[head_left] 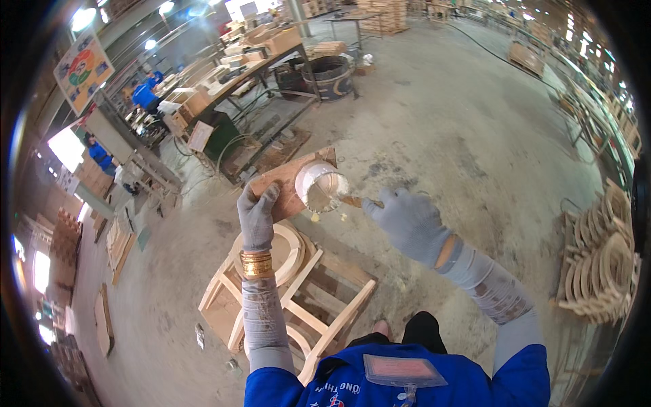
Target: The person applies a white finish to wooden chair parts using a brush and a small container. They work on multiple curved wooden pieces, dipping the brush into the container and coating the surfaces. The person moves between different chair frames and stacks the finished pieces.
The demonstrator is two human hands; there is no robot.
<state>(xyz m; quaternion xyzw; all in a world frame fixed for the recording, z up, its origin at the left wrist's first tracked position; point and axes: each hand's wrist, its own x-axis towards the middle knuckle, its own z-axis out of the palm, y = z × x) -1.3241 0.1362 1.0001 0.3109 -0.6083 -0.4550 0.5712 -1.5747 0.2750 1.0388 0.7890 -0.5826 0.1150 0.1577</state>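
Scooping filler out of a tub (320,186) looks like the step here. The left hand (258,210), gloved, is closed around the edge of a small wooden board (288,183) that the white tub sits on, held up over an unfinished wooden chair frame (298,292). The right hand (407,220) is closed around a stick (359,201), its tip at the tub's mouth. Next move probably needs a decent load on the stick, then carrying it down to the frame without dripping.

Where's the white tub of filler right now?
In the head view the white tub sits centre frame on a wooden board held by the left hand, with the right hand beside it.
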